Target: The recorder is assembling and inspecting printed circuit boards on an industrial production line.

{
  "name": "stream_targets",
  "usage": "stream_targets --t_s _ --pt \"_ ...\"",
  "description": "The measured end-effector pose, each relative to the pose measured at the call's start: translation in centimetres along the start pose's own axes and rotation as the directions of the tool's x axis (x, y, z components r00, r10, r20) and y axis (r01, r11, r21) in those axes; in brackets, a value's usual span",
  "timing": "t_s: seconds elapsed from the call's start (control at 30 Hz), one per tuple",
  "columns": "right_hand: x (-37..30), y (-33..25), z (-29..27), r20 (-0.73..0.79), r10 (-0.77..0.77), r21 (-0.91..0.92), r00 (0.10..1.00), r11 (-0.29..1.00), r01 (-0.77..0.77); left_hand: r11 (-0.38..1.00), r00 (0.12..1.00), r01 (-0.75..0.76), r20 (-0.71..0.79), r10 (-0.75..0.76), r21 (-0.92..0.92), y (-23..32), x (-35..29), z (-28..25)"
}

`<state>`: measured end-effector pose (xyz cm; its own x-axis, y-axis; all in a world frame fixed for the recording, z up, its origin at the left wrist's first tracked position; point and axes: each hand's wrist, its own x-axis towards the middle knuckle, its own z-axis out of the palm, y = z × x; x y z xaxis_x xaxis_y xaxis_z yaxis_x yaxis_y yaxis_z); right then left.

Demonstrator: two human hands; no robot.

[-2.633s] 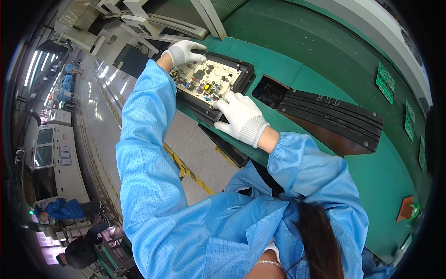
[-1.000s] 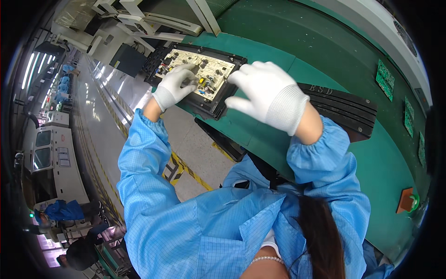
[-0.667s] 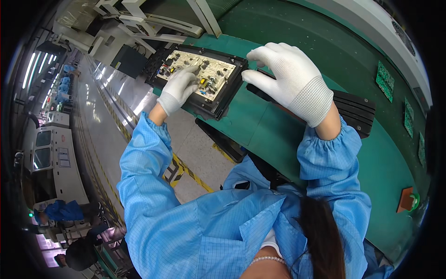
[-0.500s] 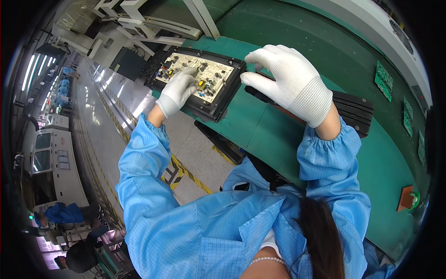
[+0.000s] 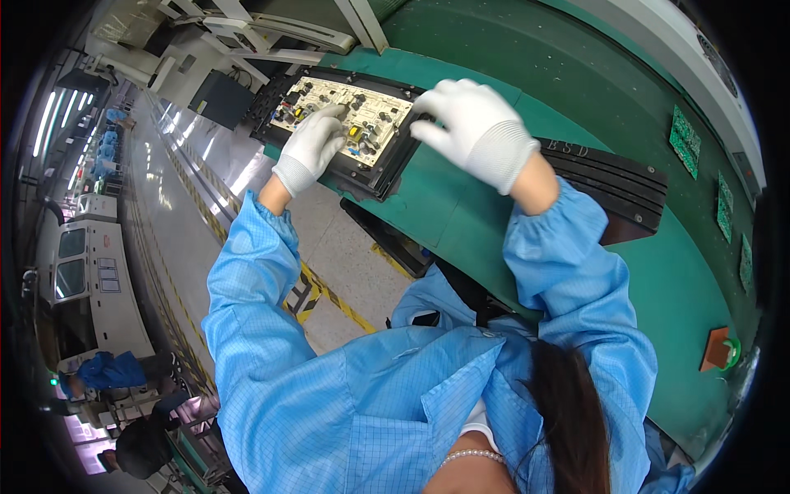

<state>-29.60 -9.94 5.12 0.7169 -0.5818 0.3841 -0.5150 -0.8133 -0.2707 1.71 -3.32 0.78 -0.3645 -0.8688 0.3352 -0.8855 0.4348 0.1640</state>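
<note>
Over on the right, three green circuit boards (image 5: 685,142) line up one after another, and below them a brown block (image 5: 713,350) sits right by a green ring (image 5: 734,354)! Out left, yellow-and-black tape (image 5: 344,311) stripes the grey floor (image 5: 341,235), a white machine (image 5: 117,303) stands beyond, a person (image 5: 115,370) in blue nearby.

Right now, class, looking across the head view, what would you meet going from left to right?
White machine with two windows → dark box → gloved left hand → gloved right hand → black ridged case → topmost green circuit board.
</note>
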Motion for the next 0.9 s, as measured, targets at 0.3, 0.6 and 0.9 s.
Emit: stream_targets --t_s 0.3,0.6,0.9 --pt "0.1 0.5 8.7 -0.127 -0.197 -0.132 0.972 0.975 0.18 0.997 0.997 0.068 -0.037 -0.07 -0.046 -0.2 -0.5 0.4" --pt "0.6 0.7 9.0 -0.119 -0.138 -0.142 0.983 0.982 0.121 0.998 0.995 0.067 -0.07 -0.068 -0.015 -0.5 -0.5 0.6" --pt "0.3 -0.3 8.6 -0.171 -0.124 -0.087 0.977 0.99 0.111 0.995 0.996 0.089 -0.026 -0.088 0.043 -0.3 -0.7 0.6"
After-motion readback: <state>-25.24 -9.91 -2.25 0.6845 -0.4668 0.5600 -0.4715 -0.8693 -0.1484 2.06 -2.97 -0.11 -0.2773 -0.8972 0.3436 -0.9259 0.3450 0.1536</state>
